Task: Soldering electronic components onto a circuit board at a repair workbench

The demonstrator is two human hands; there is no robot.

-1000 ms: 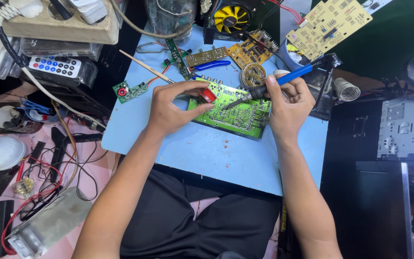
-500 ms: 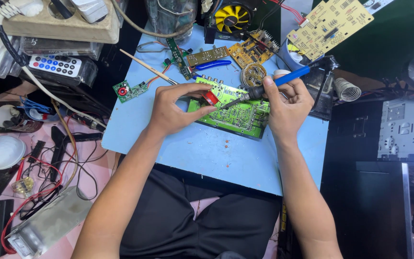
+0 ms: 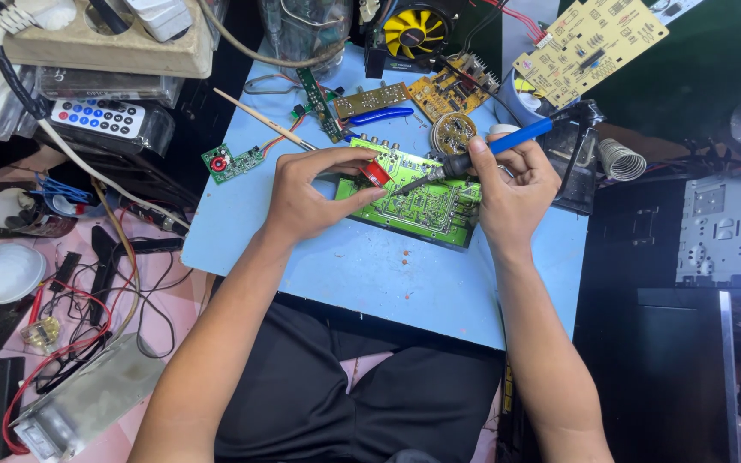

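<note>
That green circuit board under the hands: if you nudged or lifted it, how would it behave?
The green circuit board looks flat and thin, so probably stiff and light. Lying flat on the blue mat, it would likely slide rather than roll or tip. Its many small parts suggest fragility.

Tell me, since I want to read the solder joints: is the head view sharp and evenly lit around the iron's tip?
Head view: soft, even light, no glare on the green circuit board; soldering iron sharp; joints too small to read; wide-angle bending at the edges.
</note>
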